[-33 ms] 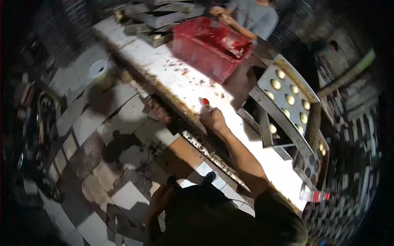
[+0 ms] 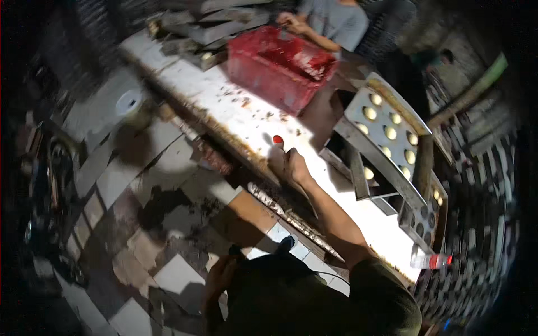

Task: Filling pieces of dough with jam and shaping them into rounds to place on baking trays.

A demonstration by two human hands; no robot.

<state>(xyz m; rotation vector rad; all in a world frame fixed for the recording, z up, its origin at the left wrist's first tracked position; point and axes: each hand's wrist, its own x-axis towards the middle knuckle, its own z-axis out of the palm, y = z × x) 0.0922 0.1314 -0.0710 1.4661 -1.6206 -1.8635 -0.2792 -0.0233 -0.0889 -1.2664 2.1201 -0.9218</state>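
Observation:
Over the lit white worktable (image 2: 190, 81), my right hand (image 2: 296, 166) is closed around a small thin tool with a red rounded end (image 2: 278, 139). Its exact kind is too small to tell. The red end points away from me, just above the tabletop, and casts a shadow beside it. My left hand (image 2: 223, 271) hangs low by my body, off the table, in shadow. Its fingers are too dark to read. Dark crumbs (image 2: 245, 103) lie scattered on the table beyond my right hand.
A red plastic crate (image 2: 263, 75) stands across the table, with a person in grey (image 2: 336, 25) behind it. Metal trays holding pale round dough pieces (image 2: 390, 133) are stacked at right, near a red-capped bottle (image 2: 431, 261). More trays (image 2: 218, 33) pile far left; a white bucket (image 2: 129, 103) is on the floor.
The whole scene has shifted slightly left in view. My right hand keeps nearly the same place over the table with the red-ended tool. The other person's hands have moved a little.

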